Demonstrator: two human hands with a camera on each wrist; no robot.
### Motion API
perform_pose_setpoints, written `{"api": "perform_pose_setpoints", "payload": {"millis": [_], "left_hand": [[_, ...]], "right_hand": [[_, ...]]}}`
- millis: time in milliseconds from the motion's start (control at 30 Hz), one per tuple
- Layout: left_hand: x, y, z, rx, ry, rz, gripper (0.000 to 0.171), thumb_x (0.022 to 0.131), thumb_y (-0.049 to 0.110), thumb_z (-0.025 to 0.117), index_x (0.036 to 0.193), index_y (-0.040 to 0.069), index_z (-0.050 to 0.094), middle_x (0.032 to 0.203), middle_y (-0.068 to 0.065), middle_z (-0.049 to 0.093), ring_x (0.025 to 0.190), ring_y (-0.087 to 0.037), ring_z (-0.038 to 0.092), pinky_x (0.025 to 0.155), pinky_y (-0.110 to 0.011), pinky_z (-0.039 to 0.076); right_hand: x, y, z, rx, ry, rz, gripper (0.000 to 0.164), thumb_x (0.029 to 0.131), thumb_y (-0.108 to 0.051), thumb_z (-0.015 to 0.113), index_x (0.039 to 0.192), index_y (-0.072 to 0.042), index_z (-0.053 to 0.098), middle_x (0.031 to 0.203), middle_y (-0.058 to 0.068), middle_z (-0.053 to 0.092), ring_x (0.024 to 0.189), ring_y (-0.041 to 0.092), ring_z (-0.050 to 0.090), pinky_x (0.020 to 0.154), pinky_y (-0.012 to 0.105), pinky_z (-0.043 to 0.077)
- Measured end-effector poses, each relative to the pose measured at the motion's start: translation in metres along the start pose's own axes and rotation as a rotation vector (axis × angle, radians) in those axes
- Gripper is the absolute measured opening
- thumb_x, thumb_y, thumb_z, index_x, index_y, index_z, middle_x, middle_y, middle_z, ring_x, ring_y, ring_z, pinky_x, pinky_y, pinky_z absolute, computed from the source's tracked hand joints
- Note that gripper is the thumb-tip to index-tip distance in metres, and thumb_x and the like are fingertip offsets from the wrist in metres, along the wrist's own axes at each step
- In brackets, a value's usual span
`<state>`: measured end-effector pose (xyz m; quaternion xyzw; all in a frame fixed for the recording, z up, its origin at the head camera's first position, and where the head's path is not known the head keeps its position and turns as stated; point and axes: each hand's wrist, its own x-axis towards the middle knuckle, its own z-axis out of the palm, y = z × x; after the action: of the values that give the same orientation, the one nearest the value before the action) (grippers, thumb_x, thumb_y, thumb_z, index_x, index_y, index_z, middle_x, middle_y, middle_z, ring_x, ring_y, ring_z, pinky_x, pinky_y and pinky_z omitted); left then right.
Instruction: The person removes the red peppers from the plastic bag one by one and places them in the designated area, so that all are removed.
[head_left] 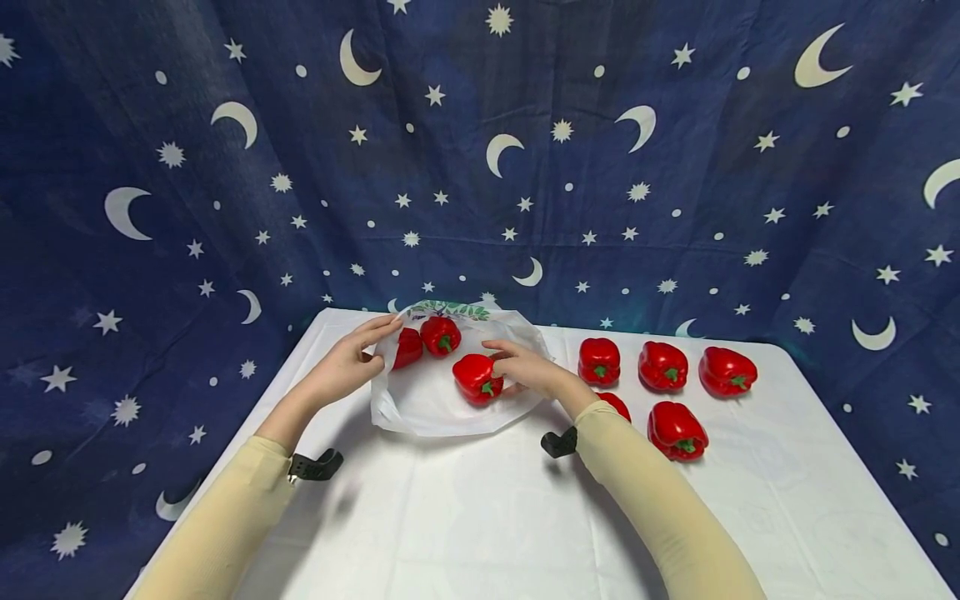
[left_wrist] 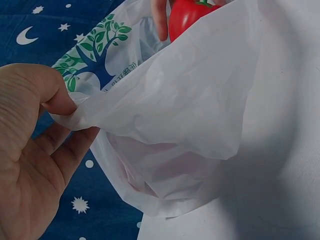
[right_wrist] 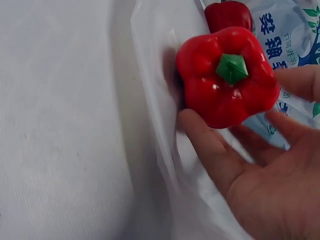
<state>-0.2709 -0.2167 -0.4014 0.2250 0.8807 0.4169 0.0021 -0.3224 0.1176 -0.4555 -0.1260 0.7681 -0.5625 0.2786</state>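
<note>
My left hand (head_left: 347, 364) pinches the rim of a white plastic bag (head_left: 435, 408) between thumb and fingers; the bag has a green and blue tree print (left_wrist: 95, 55). The bag's mouth is spread open. My right hand (head_left: 528, 371) reaches into it from the right and holds a red bell pepper (head_left: 477, 379), with its fingers around the side. The green stem (right_wrist: 232, 69) of this pepper faces the right wrist camera. Two more red bell peppers lie in the bag on the left, one whole in view (head_left: 440, 336) and one partly behind the bag's side (head_left: 408, 347).
On the white table (head_left: 465, 517), right of the bag, several red bell peppers stand in two rows, such as one at the back right (head_left: 727, 372) and one in front (head_left: 677, 431). My right forearm partly hides another pepper (head_left: 615, 405). A blue star-and-moon cloth (head_left: 465, 167) hangs behind.
</note>
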Motion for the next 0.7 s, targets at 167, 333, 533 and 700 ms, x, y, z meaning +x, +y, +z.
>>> {"api": "perform_pose_setpoints", "payload": {"millis": [167, 333, 533, 700], "left_hand": [[-0.0008, 0.0022, -0.0008, -0.003, -0.001, 0.0, 0.066, 0.092, -0.006, 0.047, 0.156, 0.012, 0.045, 0.164, -0.001, 0.032, 0.146, -0.024, 0.034, 0.081, -0.03, 0.046], [-0.0011, 0.0015, -0.0001, -0.005, -0.005, -0.005, 0.066, 0.092, -0.006, 0.047, 0.156, 0.01, 0.044, 0.165, -0.004, 0.031, 0.143, -0.027, 0.037, 0.078, -0.03, 0.045], [-0.0011, 0.0018, 0.0002, -0.008, -0.01, -0.002, 0.066, 0.092, -0.006, 0.047, 0.156, 0.009, 0.043, 0.165, -0.003, 0.031, 0.143, -0.029, 0.038, 0.08, -0.031, 0.046], [-0.0012, 0.0016, 0.0005, -0.004, -0.01, 0.001, 0.066, 0.092, -0.007, 0.047, 0.156, 0.009, 0.043, 0.165, -0.003, 0.031, 0.145, -0.028, 0.036, 0.087, -0.035, 0.047]], "right_hand": [[-0.0007, -0.003, 0.0049, 0.012, 0.041, 0.049, 0.074, 0.093, -0.028, 0.072, 0.158, -0.014, 0.038, 0.147, 0.017, 0.046, 0.125, 0.032, 0.052, 0.09, 0.048, 0.056], [-0.0008, -0.0036, 0.0083, 0.004, 0.033, 0.044, 0.081, 0.089, -0.026, 0.077, 0.158, -0.013, 0.037, 0.143, 0.018, 0.046, 0.119, 0.031, 0.056, 0.086, 0.047, 0.057], [0.0034, 0.0007, 0.0089, -0.005, 0.05, 0.041, 0.079, 0.088, -0.026, 0.078, 0.156, -0.012, 0.042, 0.139, 0.016, 0.049, 0.113, 0.028, 0.058, 0.083, 0.046, 0.058], [0.0042, 0.0001, 0.0106, -0.017, 0.044, 0.04, 0.078, 0.088, -0.027, 0.078, 0.155, -0.012, 0.043, 0.138, 0.016, 0.05, 0.11, 0.028, 0.058, 0.081, 0.044, 0.058]]}}
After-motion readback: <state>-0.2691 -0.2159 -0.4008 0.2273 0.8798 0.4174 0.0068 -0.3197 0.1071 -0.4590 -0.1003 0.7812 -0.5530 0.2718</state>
